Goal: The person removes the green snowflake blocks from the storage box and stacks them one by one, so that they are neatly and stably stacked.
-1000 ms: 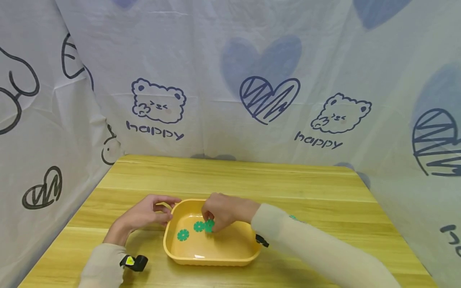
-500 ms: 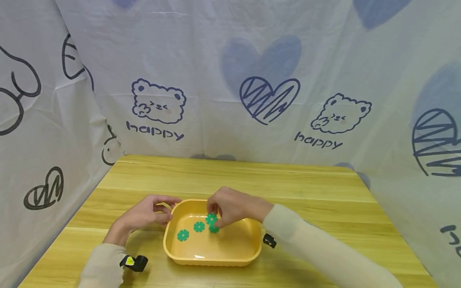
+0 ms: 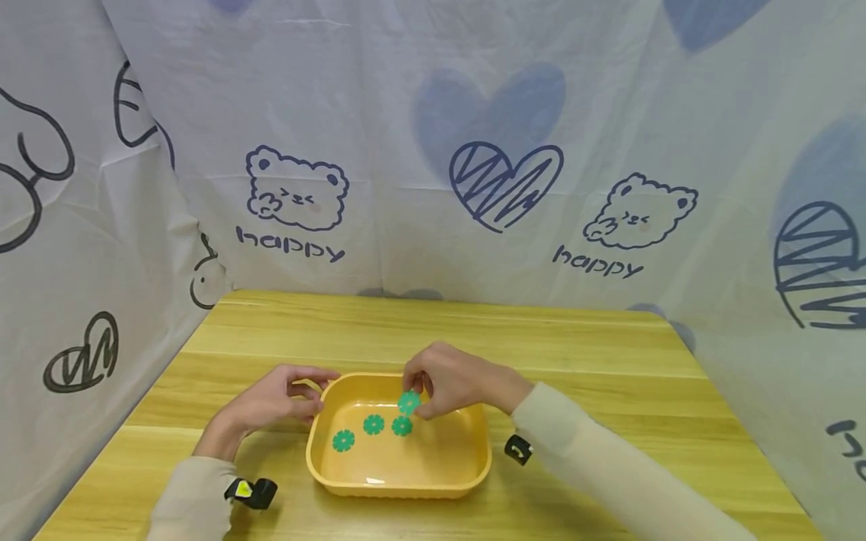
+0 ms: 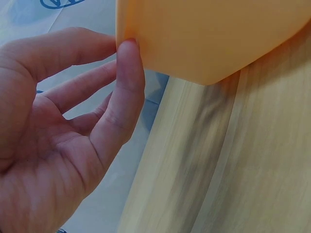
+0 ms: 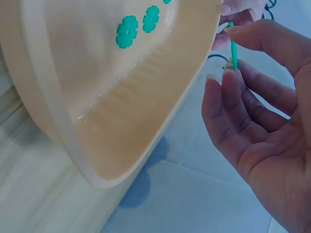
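Note:
A yellow plastic tub (image 3: 399, 490) stands on the table, with several flat, notched green snowflake discs inside it, such as the one at the left (image 3: 343, 440). My left hand (image 3: 280, 402) holds the tub's left side near its back corner. In the left wrist view, the thumb (image 4: 130, 68) lies against the outer wall and the forefinger reaches its edge. Above the back part of the tub, my right hand (image 3: 453, 382) pinches a green snowflake disc (image 3: 409, 403) between thumb and forefinger. In the right wrist view this disc (image 5: 233, 48) appears edge-on.
The wood-grain table (image 3: 575, 361) extends behind and to both sides of the tub. A white printed cloth (image 3: 392, 150) hangs at the back and sides. A black band device sits at each wrist, the left one (image 3: 252, 493) beside the tub.
My right hand has moved up and to the right with its disc, away from the discs lying in the tub. One more disc now lies there uncovered. My left hand stays put.

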Motion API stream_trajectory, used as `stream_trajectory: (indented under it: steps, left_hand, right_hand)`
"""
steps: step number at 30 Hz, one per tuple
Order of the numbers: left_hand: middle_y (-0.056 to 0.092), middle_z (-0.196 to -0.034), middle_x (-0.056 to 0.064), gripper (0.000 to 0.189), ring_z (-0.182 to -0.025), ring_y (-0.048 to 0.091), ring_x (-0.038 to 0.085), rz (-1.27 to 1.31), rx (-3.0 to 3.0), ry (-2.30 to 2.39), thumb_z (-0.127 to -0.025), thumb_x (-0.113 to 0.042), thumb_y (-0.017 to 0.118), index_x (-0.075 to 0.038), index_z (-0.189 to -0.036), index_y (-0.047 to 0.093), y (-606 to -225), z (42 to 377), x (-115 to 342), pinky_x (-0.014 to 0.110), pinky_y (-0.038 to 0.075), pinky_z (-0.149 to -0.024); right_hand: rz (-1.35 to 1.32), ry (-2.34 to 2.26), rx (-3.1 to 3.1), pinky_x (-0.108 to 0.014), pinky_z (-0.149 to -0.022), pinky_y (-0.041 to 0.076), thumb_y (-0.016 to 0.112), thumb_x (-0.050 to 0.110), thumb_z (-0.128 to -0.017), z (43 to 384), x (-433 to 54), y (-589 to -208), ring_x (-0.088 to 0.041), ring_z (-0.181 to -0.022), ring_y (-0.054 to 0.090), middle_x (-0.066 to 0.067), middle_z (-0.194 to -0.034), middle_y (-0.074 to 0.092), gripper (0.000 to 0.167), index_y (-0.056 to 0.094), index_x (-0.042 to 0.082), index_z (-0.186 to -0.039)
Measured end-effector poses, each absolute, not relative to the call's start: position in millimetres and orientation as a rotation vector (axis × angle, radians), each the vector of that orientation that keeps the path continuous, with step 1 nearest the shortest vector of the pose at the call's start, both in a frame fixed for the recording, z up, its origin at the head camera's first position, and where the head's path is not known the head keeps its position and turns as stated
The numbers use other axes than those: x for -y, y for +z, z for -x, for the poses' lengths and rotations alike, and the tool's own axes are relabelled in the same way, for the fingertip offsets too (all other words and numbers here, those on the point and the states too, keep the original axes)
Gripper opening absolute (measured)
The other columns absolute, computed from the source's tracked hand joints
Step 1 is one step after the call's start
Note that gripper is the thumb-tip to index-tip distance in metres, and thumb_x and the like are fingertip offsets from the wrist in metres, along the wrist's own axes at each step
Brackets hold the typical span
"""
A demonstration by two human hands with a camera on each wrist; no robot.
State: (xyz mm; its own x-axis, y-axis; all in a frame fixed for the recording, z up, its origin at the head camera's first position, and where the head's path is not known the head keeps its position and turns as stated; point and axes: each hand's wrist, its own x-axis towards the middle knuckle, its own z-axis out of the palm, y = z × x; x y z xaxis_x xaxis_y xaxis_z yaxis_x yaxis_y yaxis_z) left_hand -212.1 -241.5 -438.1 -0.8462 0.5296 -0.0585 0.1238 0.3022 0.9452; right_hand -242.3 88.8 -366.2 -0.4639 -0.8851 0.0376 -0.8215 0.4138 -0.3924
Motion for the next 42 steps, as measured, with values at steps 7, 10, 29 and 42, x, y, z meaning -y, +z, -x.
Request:
stream_trajectory:
  steps: [7, 10, 29, 42]
  left_hand:
    - [0.058, -0.119, 0.032, 0.054, -0.090, 0.069, 0.013, -0.590, -2.236, 1.543, -0.093, -0.002, 0.067, 0.013, -0.143, 0.051, -439, 213, 241, 0.038, 0.066, -0.076]
    - [0.058, -0.119, 0.032, 0.054, -0.090, 0.069, 0.013, -0.580, -2.236, 1.545, -0.093, -0.002, 0.068, 0.012, -0.143, 0.051, -439, 213, 241, 0.038, 0.066, -0.077]
    - [0.059, -0.117, 0.032, 0.053, -0.091, 0.069, 0.014, -0.578, -2.229, 1.560, -0.094, 0.000, 0.066, 0.014, -0.142, 0.051, -438, 213, 241, 0.038, 0.066, -0.076]
    - [0.060, -0.117, 0.031, 0.054, -0.091, 0.069, 0.015, -0.570, -2.222, 1.567, -0.093, 0.000, 0.067, 0.014, -0.142, 0.051, -436, 211, 240, 0.036, 0.066, -0.076]
  right_hand:
    - [1.508, -0.578, -2.528, -0.011, -0.062, 0.050, 0.083, 0.017, -0.079, 245, -104, -367, 0.002, -0.063, 0.054, -0.001, -0.084, 0.073, 0.021, 0.077, 0.008, -0.097]
    - [1.489, -0.554, -2.578, -0.011, -0.063, 0.049, 0.083, 0.020, -0.079, 244, -110, -367, -0.006, -0.066, 0.061, 0.000, -0.087, 0.075, 0.022, 0.078, 0.010, -0.097]
    - [1.275, -0.592, -2.727, -0.019, -0.073, 0.056, 0.084, 0.026, -0.080, 244, -157, -370, -0.014, -0.084, 0.070, 0.005, -0.098, 0.077, 0.022, 0.079, 0.017, -0.099]
    - [1.105, -0.694, -2.773, -0.035, -0.077, 0.063, 0.084, 0.024, -0.079, 245, -190, -375, -0.018, -0.086, 0.070, 0.005, -0.097, 0.077, 0.022, 0.079, 0.016, -0.099]
